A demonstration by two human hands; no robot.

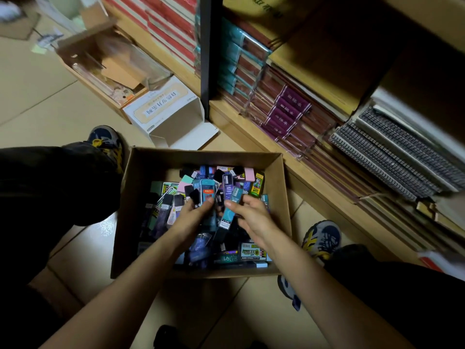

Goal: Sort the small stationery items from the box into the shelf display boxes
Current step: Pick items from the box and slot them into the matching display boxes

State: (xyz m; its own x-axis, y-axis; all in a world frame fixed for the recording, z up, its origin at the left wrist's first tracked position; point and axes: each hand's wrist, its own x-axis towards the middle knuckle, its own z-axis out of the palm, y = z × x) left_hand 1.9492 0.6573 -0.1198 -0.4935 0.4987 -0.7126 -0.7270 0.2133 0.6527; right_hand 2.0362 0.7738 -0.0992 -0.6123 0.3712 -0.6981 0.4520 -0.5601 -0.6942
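Note:
An open cardboard box point(141, 197) sits on the floor between my feet, filled with several small flat stationery packs in teal, purple, pink, black and green. My left hand point(193, 217) is inside the box and grips a bunch of teal packs point(207, 195), thumb on top. Just to its right, my right hand point(251, 217) pinches a slim teal pack point(230, 212) between thumb and fingers. Both hands hover over the middle of the pile.
A white open display box point(176, 117) lies on the floor beyond the cardboard box. Behind it stands a brown box of loose cards point(100, 71). Wooden shelves point(251, 132) to the right hold stacked notebooks and spiral pads point(392, 157). My knees flank the box.

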